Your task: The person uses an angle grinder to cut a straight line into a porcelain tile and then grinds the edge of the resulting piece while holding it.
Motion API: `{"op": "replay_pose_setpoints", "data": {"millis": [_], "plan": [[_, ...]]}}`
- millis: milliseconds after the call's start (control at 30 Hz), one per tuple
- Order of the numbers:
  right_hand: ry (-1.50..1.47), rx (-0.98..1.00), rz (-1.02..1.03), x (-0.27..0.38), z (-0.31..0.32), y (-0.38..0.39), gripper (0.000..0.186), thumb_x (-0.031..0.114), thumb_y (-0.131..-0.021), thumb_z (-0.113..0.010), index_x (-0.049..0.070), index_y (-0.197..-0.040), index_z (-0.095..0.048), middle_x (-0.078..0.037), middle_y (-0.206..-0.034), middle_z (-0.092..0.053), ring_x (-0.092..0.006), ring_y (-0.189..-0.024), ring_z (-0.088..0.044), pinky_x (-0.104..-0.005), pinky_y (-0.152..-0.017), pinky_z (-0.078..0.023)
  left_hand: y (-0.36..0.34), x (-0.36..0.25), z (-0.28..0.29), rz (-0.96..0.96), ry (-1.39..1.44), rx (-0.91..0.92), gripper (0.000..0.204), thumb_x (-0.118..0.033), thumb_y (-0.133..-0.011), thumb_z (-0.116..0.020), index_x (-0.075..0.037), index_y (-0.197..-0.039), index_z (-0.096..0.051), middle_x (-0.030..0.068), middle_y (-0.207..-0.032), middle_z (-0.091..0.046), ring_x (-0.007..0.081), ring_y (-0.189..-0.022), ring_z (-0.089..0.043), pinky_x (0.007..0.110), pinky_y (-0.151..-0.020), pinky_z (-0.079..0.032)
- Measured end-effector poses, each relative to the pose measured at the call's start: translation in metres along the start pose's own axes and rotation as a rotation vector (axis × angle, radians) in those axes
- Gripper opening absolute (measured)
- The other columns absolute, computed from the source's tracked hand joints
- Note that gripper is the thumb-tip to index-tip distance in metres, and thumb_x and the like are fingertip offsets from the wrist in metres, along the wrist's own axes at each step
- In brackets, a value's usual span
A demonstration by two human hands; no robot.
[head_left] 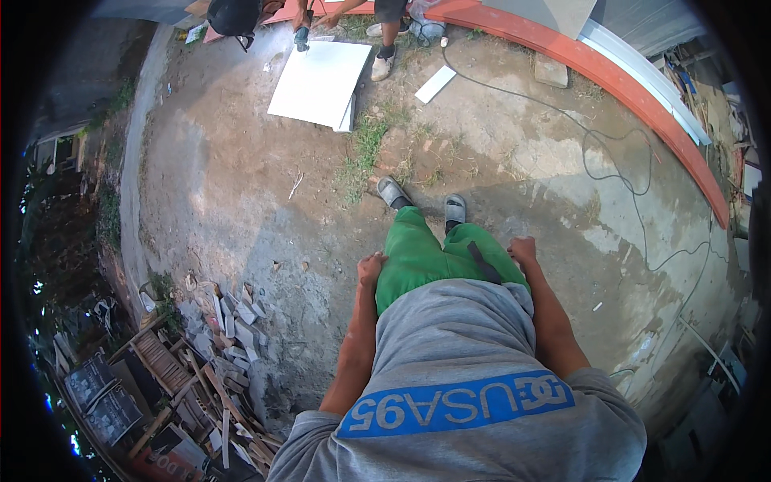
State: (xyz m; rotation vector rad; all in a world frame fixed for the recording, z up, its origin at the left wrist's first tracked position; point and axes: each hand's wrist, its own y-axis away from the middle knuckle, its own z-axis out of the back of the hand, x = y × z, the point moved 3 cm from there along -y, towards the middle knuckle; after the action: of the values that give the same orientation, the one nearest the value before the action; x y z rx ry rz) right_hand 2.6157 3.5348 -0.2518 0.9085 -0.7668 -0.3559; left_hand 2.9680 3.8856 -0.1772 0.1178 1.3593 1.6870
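My left hand (371, 268) hangs beside my left thigh with its fingers curled, against or very near the green trousers (414, 253). On the other side, my right hand (523, 250) is closed in a loose fist by my right hip. Nothing sticks out of either hand; the palms are hidden. Farther off, a co-worker's hand (303, 18) holds a power tool (302, 38) at the far edge of a white panel (321, 80). That panel lies on the ground with another pale piece under its right corner.
A narrow white strip (436, 84) lies right of the panel. A dark cable (590, 132) winds over the ground to the right. Beyond it curves a long red-orange beam (626, 76) near a concrete block (551, 71). Broken rubble (233, 325) and scrap wood (161, 361) are heaped at the lower left.
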Motion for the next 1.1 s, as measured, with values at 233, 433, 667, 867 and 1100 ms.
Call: {"op": "replay_pose_setpoints", "data": {"millis": [233,433,667,867,1100], "plan": [[-0.019,0.024,0.014,0.0,0.003,-0.011,0.017,0.011,-0.09,-0.059,-0.004,-0.088,-0.067,-0.017,-0.073,-0.069,-0.0264,-0.057,-0.069,-0.0391,-0.048,-0.053,-0.014,0.008,-0.007,-0.021,0.074,0.021,0.037,-0.021,-0.101,-0.065,0.01,-0.118,-0.076,0.0181,-0.107,-0.081,0.0233,-0.095,-0.076,0.036,-0.089,-0.059],[0.003,0.001,0.013,0.012,0.002,-0.011,0.02,0.011,-0.09,-0.061,-0.007,-0.096,-0.066,-0.019,-0.075,-0.07,-0.0277,-0.058,-0.07,-0.0399,-0.049,-0.054,-0.029,0.023,-0.005,-0.049,0.114,0.009,0.035,-0.021,-0.101,-0.065,0.01,-0.112,-0.077,0.0173,-0.104,-0.081,0.0223,-0.093,-0.076,0.036,-0.087,-0.059],[-0.014,0.0,-0.019,0.022,0.005,-0.01,0.022,0.014,-0.092,-0.064,-0.008,-0.098,-0.066,-0.018,-0.075,-0.07,-0.0275,-0.057,-0.07,-0.039,-0.046,-0.055,-0.037,0.018,-0.009,-0.048,0.013,-0.019,0.034,-0.023,-0.1,-0.066,0.008,-0.101,-0.08,0.0147,-0.095,-0.082,0.0218,-0.088,-0.076,0.036,-0.084,-0.058],[0.003,-0.027,-0.022,0.02,0.006,-0.012,0.023,0.015,-0.092,-0.065,-0.006,-0.102,-0.066,-0.018,-0.075,-0.07,-0.027,-0.057,-0.07,-0.0391,-0.047,-0.057,-0.038,0.017,-0.014,-0.022,0.084,0.006,0.036,-0.024,-0.102,-0.065,0.009,-0.107,-0.078,0.0156,-0.099,-0.082,0.0205,-0.087,-0.075,0.035,-0.084,-0.059],[0.009,-0.043,-0.04,0.015,0.009,-0.011,0.025,0.016,-0.092,-0.064,-0.006,-0.104,-0.065,-0.017,-0.077,-0.071,-0.0266,-0.058,-0.071,-0.0385,-0.048,-0.057,-0.039,0.011,-0.015,-0.026,0.056,0.038,0.035,-0.024,-0.101,-0.066,0.009,-0.106,-0.078,0.0156,-0.1,-0.082,0.0206,-0.088,-0.076,0.035,-0.085,-0.059]]}}
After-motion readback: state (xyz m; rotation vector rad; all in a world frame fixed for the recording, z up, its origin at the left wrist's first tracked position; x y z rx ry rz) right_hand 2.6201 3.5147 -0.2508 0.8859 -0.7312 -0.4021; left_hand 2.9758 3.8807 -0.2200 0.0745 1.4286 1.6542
